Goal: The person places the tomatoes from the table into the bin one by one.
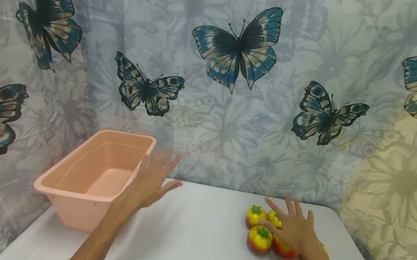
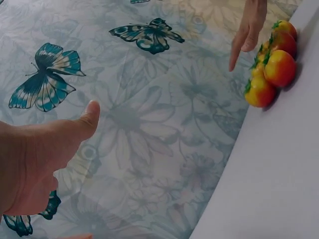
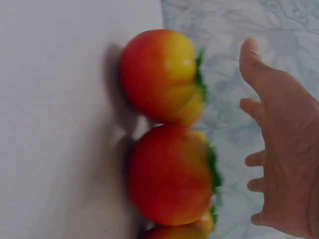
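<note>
Several round red-and-yellow fruits with green leafy tops, like persimmons (image 1: 259, 239), sit in a cluster on the right of the white table. My right hand (image 1: 294, 229) hovers over them, fingers spread, and partly hides some of them in the head view. In the right wrist view a gap shows between that hand (image 3: 291, 154) and the nearest fruit (image 3: 169, 174). My left hand (image 1: 152, 179) is held up beside the right rim of a peach-coloured plastic basin (image 1: 81, 196), fingers spread and holding nothing. Whether it touches the rim I cannot tell.
The white table (image 1: 195, 233) reaches back to a hanging cloth (image 1: 226, 145) printed with butterflies and flowers, which also encloses both sides. The basin stands at the table's left; its visible inside shows bare walls and floor.
</note>
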